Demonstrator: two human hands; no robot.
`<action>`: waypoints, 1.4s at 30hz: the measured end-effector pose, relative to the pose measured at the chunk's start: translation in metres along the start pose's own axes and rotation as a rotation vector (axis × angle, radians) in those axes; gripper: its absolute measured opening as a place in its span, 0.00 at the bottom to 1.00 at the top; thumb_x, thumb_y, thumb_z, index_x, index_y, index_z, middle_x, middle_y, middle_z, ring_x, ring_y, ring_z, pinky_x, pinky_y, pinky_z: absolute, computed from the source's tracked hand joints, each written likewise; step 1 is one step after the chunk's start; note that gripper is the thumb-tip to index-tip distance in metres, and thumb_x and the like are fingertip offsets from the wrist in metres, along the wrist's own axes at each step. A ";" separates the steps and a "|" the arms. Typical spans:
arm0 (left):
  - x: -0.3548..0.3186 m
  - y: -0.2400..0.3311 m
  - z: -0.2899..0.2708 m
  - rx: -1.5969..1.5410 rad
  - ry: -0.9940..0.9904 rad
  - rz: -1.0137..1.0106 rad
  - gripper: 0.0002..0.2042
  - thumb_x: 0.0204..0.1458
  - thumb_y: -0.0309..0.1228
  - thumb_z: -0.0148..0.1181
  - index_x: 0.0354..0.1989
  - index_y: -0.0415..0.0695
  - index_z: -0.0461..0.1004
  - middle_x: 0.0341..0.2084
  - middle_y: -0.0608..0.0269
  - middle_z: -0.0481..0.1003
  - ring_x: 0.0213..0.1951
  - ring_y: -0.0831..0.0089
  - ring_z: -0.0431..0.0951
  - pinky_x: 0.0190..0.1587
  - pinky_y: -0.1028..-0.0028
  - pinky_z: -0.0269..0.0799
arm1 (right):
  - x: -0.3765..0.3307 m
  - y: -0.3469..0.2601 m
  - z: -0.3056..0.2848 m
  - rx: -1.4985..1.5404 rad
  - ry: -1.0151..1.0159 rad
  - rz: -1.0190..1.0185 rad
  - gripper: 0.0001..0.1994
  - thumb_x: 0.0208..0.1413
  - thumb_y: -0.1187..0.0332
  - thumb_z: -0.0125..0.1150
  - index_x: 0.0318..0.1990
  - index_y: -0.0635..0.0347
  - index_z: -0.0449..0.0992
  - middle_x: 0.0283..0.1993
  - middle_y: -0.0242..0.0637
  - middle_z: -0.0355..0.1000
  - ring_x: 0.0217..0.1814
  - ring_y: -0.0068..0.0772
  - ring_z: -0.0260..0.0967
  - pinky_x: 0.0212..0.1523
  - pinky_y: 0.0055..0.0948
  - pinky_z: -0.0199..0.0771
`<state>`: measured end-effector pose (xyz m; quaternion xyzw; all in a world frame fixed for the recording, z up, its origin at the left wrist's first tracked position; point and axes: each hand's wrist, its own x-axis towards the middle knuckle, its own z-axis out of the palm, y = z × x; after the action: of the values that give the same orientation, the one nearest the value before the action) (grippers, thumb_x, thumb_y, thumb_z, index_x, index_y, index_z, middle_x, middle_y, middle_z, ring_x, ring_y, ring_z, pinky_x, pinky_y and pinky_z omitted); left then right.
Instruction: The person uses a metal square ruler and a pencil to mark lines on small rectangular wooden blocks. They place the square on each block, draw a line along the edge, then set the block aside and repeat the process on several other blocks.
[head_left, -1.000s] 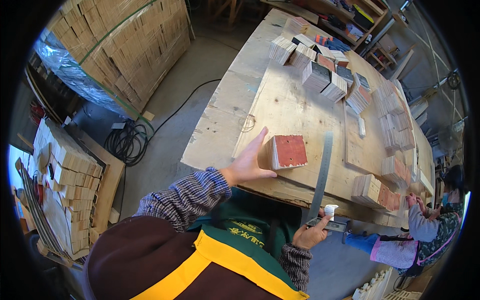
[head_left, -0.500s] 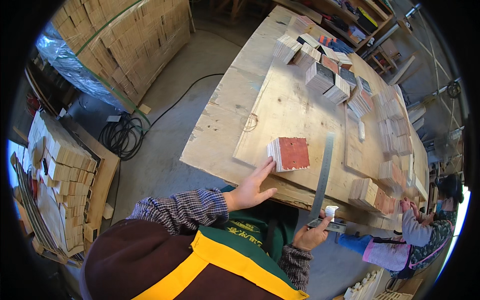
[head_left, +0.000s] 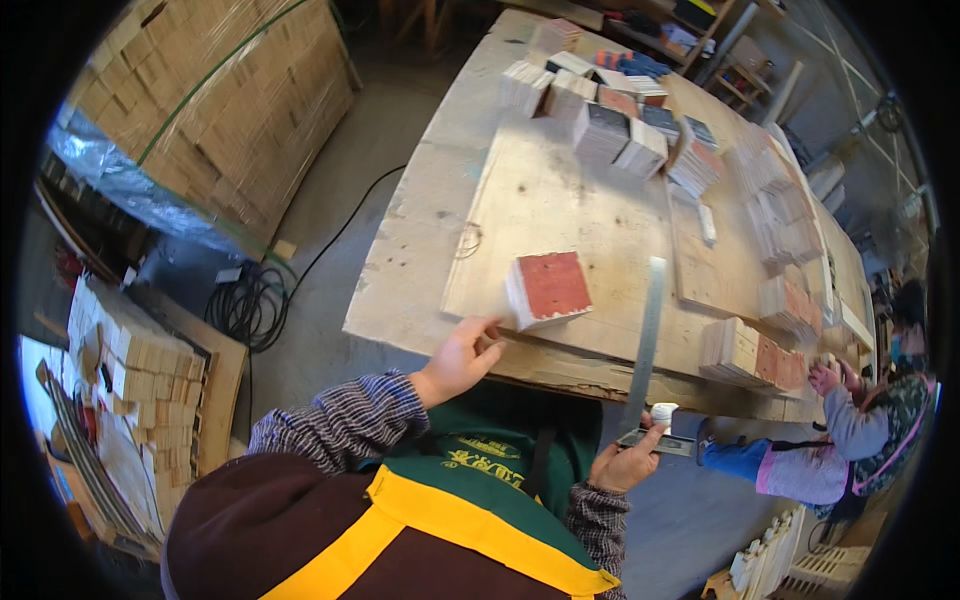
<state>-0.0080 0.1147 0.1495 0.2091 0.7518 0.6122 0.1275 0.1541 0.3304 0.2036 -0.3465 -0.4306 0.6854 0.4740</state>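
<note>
Plywood workbench [head_left: 420, 250], concrete floor. My left hand [head_left: 458, 358] open beside red-topped block stack [head_left: 548, 290]; my right hand [head_left: 622, 462] grips steel ruler [head_left: 645, 340].

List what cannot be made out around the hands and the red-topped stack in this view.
- Right hand: palm and grip on the metal ruler hidden below the table edge.
- Red-topped stack: far side hidden; piece count too small.
- Left hand: palm faces away.

Red-topped block stack [head_left: 549, 288], grey ruler [head_left: 645, 340]
</note>
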 end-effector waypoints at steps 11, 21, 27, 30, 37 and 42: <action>0.056 0.005 0.002 0.108 0.090 0.141 0.53 0.36 0.29 0.74 0.71 0.40 0.45 0.60 0.57 0.60 0.51 0.64 0.65 0.49 0.68 0.69 | 0.005 0.002 -0.018 0.035 0.014 0.016 0.18 0.68 0.60 0.51 0.36 0.67 0.79 0.35 0.29 0.76 0.34 0.18 0.69 0.38 0.21 0.68; 0.077 0.016 0.012 -0.019 -0.005 0.102 0.53 0.31 0.29 0.76 0.69 0.41 0.49 0.53 0.60 0.64 0.45 0.70 0.68 0.47 0.71 0.69 | 0.004 0.007 -0.036 0.024 0.023 0.109 0.12 0.68 0.64 0.51 0.44 0.65 0.75 0.38 0.34 0.76 0.38 0.22 0.72 0.42 0.25 0.73; 0.084 0.022 0.024 -0.104 -0.091 0.089 0.49 0.32 0.23 0.71 0.67 0.42 0.50 0.53 0.60 0.61 0.46 0.69 0.69 0.50 0.69 0.71 | 0.010 0.007 -0.030 0.117 -0.012 0.038 0.12 0.68 0.65 0.51 0.47 0.66 0.74 0.38 0.36 0.76 0.39 0.24 0.73 0.44 0.25 0.74; 0.087 0.020 0.034 -0.097 -0.127 0.088 0.49 0.32 0.23 0.71 0.67 0.42 0.49 0.54 0.60 0.60 0.46 0.69 0.69 0.52 0.69 0.71 | 0.010 0.005 -0.026 0.036 -0.022 0.082 0.12 0.68 0.66 0.51 0.47 0.67 0.74 0.39 0.37 0.76 0.40 0.25 0.73 0.44 0.26 0.75; 0.084 0.020 0.033 -0.206 -0.230 0.082 0.54 0.35 0.22 0.69 0.72 0.44 0.40 0.60 0.60 0.58 0.50 0.65 0.69 0.55 0.66 0.69 | 0.010 -0.003 -0.013 0.107 -0.071 0.101 0.12 0.68 0.67 0.50 0.46 0.69 0.74 0.39 0.37 0.77 0.39 0.24 0.73 0.43 0.24 0.76; 0.079 0.022 0.018 -0.232 -0.207 0.044 0.47 0.43 0.28 0.65 0.73 0.46 0.44 0.63 0.59 0.59 0.53 0.64 0.67 0.55 0.64 0.67 | 0.011 -0.007 0.010 0.124 -0.165 0.144 0.12 0.68 0.67 0.50 0.44 0.70 0.74 0.39 0.37 0.77 0.39 0.23 0.74 0.42 0.22 0.76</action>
<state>-0.0663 0.1707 0.1724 0.2712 0.6542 0.6727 0.2142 0.1444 0.3394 0.2133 -0.2893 -0.3989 0.7691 0.4070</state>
